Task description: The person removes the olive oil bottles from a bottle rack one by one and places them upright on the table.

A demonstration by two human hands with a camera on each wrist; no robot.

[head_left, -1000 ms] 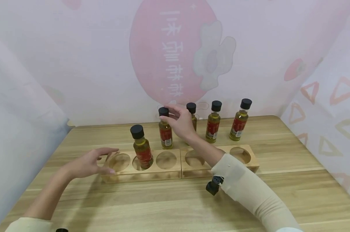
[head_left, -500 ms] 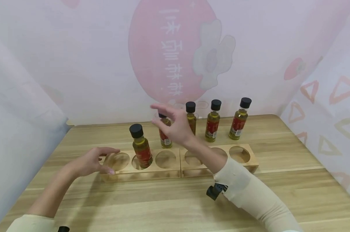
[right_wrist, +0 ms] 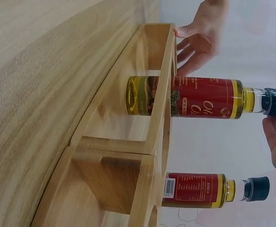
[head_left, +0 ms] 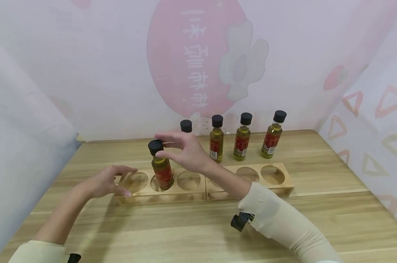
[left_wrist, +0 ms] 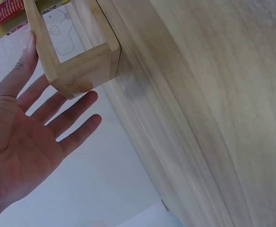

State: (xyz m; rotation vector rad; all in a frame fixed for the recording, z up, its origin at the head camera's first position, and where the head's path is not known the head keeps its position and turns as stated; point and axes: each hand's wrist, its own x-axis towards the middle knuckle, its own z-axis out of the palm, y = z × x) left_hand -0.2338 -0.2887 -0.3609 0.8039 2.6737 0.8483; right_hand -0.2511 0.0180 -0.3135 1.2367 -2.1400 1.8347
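Observation:
An olive oil bottle (head_left: pixel 163 175) with a black cap and red label stands upright in the middle hole of the left wooden rack (head_left: pixel 185 197). My right hand (head_left: pixel 188 151) has its thumb and fingers on either side of that cap, pinching it; the right wrist view shows fingertips against the cap (right_wrist: pixel 274 101). My left hand (head_left: pixel 103 182) rests at the rack's left end, thumb at the front edge and index finger at the back. In the left wrist view its fingers are spread and nearly straight beside the rack's end (left_wrist: pixel 83 73).
A second wooden rack (head_left: pixel 286 190) adjoins on the right, its holes unfilled. Behind the racks stand several similar bottles, including one (head_left: pixel 216 144) near the middle and one (head_left: pixel 271 140) at far right. A printed backdrop (head_left: pixel 113 73) rises behind the wooden table (head_left: pixel 172 233).
My right hand has left the leftmost back bottle and moved left and toward me, to the cap of the bottle in the rack. My left hand has stayed almost still.

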